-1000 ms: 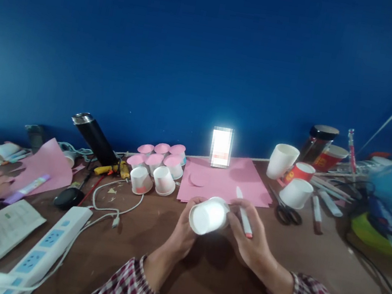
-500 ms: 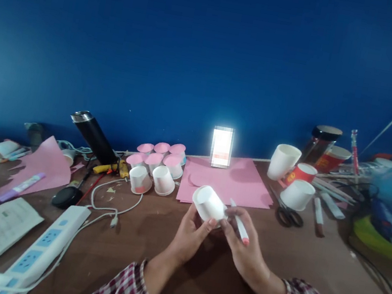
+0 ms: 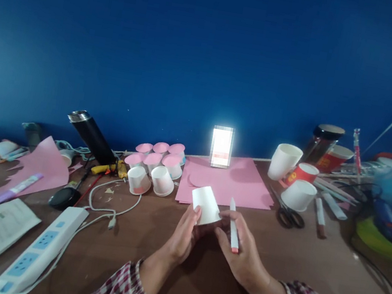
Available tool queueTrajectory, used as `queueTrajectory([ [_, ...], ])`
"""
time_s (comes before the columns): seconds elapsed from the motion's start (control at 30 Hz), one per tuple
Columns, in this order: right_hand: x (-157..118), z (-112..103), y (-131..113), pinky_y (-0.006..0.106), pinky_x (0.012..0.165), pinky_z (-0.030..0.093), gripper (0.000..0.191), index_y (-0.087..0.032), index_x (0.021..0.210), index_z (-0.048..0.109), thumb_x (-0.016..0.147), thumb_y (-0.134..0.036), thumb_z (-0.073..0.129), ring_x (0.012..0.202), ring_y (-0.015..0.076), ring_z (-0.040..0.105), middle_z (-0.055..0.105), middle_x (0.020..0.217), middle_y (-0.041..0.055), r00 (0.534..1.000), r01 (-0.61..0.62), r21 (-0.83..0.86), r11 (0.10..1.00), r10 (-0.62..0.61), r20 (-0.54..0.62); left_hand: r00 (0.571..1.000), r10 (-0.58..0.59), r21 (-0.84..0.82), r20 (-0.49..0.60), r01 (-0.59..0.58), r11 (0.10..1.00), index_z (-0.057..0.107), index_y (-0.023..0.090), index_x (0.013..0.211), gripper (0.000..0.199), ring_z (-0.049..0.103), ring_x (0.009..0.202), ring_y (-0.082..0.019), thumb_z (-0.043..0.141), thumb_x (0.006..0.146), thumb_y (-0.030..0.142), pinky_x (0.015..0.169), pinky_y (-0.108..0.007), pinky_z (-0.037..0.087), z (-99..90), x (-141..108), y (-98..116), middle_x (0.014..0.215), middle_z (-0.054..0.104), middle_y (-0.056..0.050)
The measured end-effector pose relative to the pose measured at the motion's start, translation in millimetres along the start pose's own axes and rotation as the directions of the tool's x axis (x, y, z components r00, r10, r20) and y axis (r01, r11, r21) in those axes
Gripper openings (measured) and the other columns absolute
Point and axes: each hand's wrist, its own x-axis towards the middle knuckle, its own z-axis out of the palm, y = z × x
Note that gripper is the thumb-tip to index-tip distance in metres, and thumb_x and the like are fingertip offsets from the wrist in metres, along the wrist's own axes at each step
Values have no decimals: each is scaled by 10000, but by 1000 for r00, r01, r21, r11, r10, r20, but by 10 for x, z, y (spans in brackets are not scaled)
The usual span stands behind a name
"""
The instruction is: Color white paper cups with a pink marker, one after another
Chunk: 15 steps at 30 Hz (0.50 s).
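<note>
My left hand (image 3: 183, 235) is closed round a white paper cup (image 3: 207, 204), which tilts with its base up and its rim low toward the right. Between the fingers of my right hand (image 3: 243, 247) lies a white marker (image 3: 233, 226) with a red end pointing down toward me. The fingertips of that hand are close to the cup's rim; whether they touch it I cannot tell. Pink paper sheets (image 3: 227, 182) lie flat just behind the cup. To the left stand several upside-down paper cups (image 3: 162, 180), most of them topped with pink.
A power strip (image 3: 46, 242), a white cable and a black bottle (image 3: 91, 134) occupy the left side. On the right are scissors (image 3: 291, 218), paper cups (image 3: 299, 194), loose markers and a lidded jar (image 3: 327, 139). Torn pink paper (image 3: 46, 167) lies farther left.
The cup has turned in my left hand, so its side faces me more. My right hand has shifted slightly from it, the marker standing steeper. Another person's hand at the far left has gone.
</note>
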Motion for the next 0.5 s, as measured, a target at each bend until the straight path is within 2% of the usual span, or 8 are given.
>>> queueTrajectory([
  [0.13, 15, -16, 35, 315, 722, 579, 127, -232, 1031, 568, 904, -222, 583, 768, 197, 684, 693, 875, 39, 1000, 6, -17, 1000, -6, -2, 1000, -6, -22, -15, 6, 1000, 634, 110, 1140, 481, 682, 1053, -307, 662, 859, 500, 947, -445, 539, -22, 12, 2, 1099, 723, -152],
  [0.3, 13, -18, 86, 302, 737, 572, 124, -215, 1024, 573, 901, -228, 573, 775, 188, 681, 688, 878, 42, 1000, 23, -34, 999, -23, -1, 1000, -8, -84, -29, 6, 996, 647, 126, 1102, 464, 644, 1135, -327, 704, 824, 493, 977, -451, 519, -20, 16, 2, 1123, 719, -144],
  [0.5, 36, -34, 63, 307, 687, 563, 89, -209, 970, 564, 906, -272, 558, 699, 192, 667, 680, 815, 43, 998, -44, -42, 998, 46, 32, 997, -13, -64, -72, 8, 998, 665, 126, 1093, 403, 670, 1050, -285, 651, 874, 464, 942, -420, 526, -51, 35, -4, 1082, 728, -121],
])
